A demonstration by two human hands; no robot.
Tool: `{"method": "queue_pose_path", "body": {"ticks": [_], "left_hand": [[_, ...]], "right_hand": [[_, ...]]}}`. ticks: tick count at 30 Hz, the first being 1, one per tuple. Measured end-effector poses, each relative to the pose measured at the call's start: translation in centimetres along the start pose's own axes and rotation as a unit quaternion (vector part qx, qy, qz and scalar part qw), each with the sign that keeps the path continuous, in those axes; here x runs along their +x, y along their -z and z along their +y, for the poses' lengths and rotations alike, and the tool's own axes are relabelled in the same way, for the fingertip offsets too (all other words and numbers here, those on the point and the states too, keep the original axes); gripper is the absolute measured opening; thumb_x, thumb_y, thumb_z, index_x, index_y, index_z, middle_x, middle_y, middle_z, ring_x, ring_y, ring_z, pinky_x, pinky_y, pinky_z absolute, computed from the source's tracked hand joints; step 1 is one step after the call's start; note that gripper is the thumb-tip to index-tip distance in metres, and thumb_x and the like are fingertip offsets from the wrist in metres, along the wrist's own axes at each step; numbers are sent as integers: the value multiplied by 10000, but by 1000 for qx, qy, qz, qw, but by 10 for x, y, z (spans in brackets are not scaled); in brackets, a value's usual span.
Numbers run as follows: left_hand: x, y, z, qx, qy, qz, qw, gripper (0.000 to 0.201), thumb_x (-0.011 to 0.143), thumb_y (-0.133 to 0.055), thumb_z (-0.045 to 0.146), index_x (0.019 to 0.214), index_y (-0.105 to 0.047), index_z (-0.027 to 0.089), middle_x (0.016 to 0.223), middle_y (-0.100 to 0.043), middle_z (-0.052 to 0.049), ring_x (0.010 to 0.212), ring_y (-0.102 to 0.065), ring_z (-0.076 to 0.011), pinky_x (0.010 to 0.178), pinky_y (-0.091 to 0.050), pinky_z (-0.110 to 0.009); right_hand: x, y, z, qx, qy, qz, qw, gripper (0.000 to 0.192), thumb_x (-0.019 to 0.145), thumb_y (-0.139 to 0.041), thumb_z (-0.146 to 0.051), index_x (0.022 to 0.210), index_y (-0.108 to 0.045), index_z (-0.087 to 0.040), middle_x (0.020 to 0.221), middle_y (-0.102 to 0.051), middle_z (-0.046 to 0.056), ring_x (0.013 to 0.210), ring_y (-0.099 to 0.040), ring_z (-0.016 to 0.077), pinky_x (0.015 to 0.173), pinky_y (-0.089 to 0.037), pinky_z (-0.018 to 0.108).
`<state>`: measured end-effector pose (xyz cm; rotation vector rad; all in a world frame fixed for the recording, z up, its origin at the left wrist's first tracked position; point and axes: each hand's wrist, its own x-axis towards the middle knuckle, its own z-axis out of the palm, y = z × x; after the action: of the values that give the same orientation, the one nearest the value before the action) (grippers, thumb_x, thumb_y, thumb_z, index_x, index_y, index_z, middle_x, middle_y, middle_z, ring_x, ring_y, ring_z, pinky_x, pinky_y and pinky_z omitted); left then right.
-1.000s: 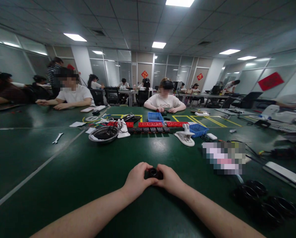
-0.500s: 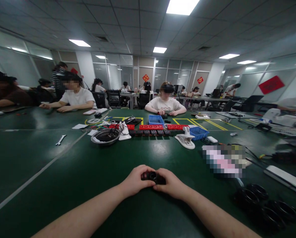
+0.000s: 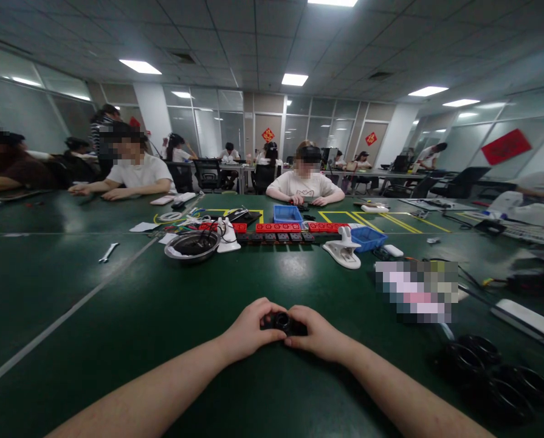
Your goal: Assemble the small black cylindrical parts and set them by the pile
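A small black ring-shaped part (image 3: pixel 281 320) sits low over the green table (image 3: pixel 117 316), gripped from both sides. My left hand (image 3: pixel 250 328) closes on its left edge with the fingers curled over the top. My right hand (image 3: pixel 318 334) closes on its right edge. Both forearms reach in from the bottom of the view. Most of the part is hidden by my fingers.
Several black rings (image 3: pixel 490 371) lie at the near right beside a white bar (image 3: pixel 527 321). Farther off stand a metal bowl (image 3: pixel 191 246), a white clamp (image 3: pixel 343 250), blue bins (image 3: pixel 366 238), red and black blocks (image 3: pixel 278 228), a wrench (image 3: pixel 108 252). Other people sit opposite.
My hands stay together on the black part and shift only slightly. The view has wobbled a little up and down.
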<state>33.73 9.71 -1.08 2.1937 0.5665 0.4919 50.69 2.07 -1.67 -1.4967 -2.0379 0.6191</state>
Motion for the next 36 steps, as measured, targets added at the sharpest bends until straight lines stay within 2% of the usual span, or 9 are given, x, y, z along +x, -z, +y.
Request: {"method": "queue_pose_path", "body": {"ticks": [9, 17, 23, 27, 32, 36], "left_hand": [[0, 0, -2, -2, -10, -6, 1000, 324, 649, -633, 278, 958, -560, 218, 808, -458, 11, 705, -451, -120, 622, -371, -218], [0, 0, -3, -4, -8, -4, 1000, 331, 650, -629, 303, 961, -562, 211, 804, -453, 8, 706, -446, -124, 621, -370, -221], [0, 1, -3, -5, -6, -6, 1000, 332, 648, -627, 307, 959, -562, 214, 803, -450, 10, 696, -441, -121, 613, -368, -219], [1, -1, -1, -1, -1, -4, 1000, 325, 628, -640, 314, 928, -572, 208, 799, -459, 12, 682, -441, -118, 596, -361, -211], [0, -8, 3, 24, 45, 48, 998, 318, 583, -663, 319, 858, -573, 188, 778, -477, 10, 645, -445, -124, 561, -355, -217], [-1, -16, 5, 49, 90, 126, 987, 319, 577, -658, 336, 838, -558, 184, 810, -504, -11, 714, -481, -161, 606, -374, -248]], "right_hand": [[2, 2, 5, 28, 18, -18, 999, 173, 691, -587, -214, 848, -559, -149, 794, -524, 14, 739, -469, 143, 659, -362, 246], [2, 1, 6, 32, 5, -16, 999, 175, 680, -594, -208, 841, -562, -147, 783, -521, 12, 736, -470, 145, 654, -361, 247], [1, -1, 5, 41, -21, -9, 999, 162, 661, -605, -210, 799, -554, -141, 753, -498, 2, 707, -460, 132, 625, -352, 231], [1, -1, 4, 40, -67, 0, 997, 184, 621, -635, -241, 731, -528, -139, 698, -464, -18, 646, -434, 111, 559, -328, 206], [5, -8, 0, -19, -109, 35, 993, 262, 577, -654, -314, 677, -472, -153, 645, -455, -34, 590, -412, 98, 495, -288, 191], [10, -19, -9, -159, -153, 87, 971, 229, 605, -606, -327, 696, -481, -158, 675, -516, 3, 611, -455, 129, 514, -300, 220]]}}
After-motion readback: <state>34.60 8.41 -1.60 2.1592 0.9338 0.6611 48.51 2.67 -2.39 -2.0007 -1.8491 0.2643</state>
